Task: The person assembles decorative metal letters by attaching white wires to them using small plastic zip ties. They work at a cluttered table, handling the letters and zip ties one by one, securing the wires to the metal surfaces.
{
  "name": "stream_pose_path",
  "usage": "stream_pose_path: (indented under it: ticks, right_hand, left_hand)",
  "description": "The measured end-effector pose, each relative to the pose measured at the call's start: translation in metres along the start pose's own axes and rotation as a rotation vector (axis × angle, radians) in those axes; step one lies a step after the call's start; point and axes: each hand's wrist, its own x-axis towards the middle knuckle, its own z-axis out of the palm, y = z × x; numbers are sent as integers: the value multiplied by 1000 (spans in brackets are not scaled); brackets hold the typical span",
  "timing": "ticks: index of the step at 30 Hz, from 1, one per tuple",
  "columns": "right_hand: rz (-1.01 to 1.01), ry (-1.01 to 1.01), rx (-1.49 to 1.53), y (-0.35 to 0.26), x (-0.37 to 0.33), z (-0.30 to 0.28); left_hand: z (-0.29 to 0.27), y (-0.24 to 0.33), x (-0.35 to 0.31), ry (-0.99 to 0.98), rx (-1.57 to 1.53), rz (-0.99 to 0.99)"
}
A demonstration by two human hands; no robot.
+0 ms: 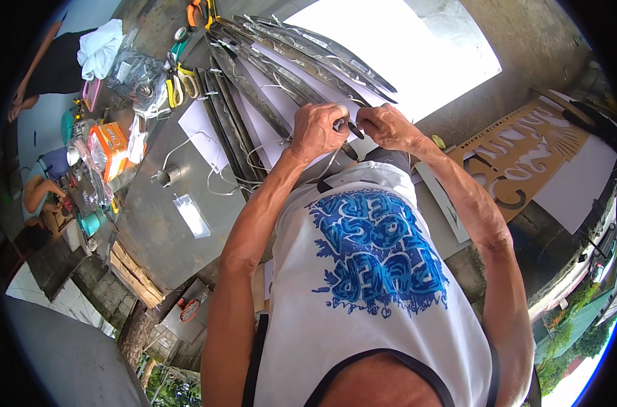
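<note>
Over the near ends of the long dark curved strips (pixel 251 91), my left hand (pixel 316 132) is curled closed; what lies in its fingers is mostly hidden. Close on its right, my right hand (pixel 391 129) pinches, and a thin white wire (pixel 355 102) leads to its fingertips. A small dark tip (pixel 354 130) shows between the two hands. Several strips lie fanned out away from me, with small pale pieces and white wires along them. Beneath them are white sheets (pixel 200 139). A grey-white cable (pixel 217 193) loops beside the strips on the left.
A large white sheet (pixel 451 51) lies far right, and a cut-out brown board (pixel 519 146) at right. Leftward are yellow-handled scissors (pixel 185 83), an orange box (pixel 110 150), a metal cylinder (pixel 169 176) and a clear packet (pixel 192 216). Another person (pixel 40 193) is beyond the left edge.
</note>
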Motion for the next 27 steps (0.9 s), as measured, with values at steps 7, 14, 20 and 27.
stream_pose_path:
  ticks: [7,14,20,27]
  right_hand:
    - [15,15,177,-3,-10,2]
    - [-14,48,226,-3,-17,10]
    - [48,13,228,-7,-12,0]
    - [117,-15,200,-13,-16,-6]
  left_hand:
    - [1,0,-3,-15,-32,-26]
    - [-1,2,-3,-50,-62,-30]
    - [0,5,-5,-12,-65,-39]
    - [0,10,-3,-2,-73,-58]
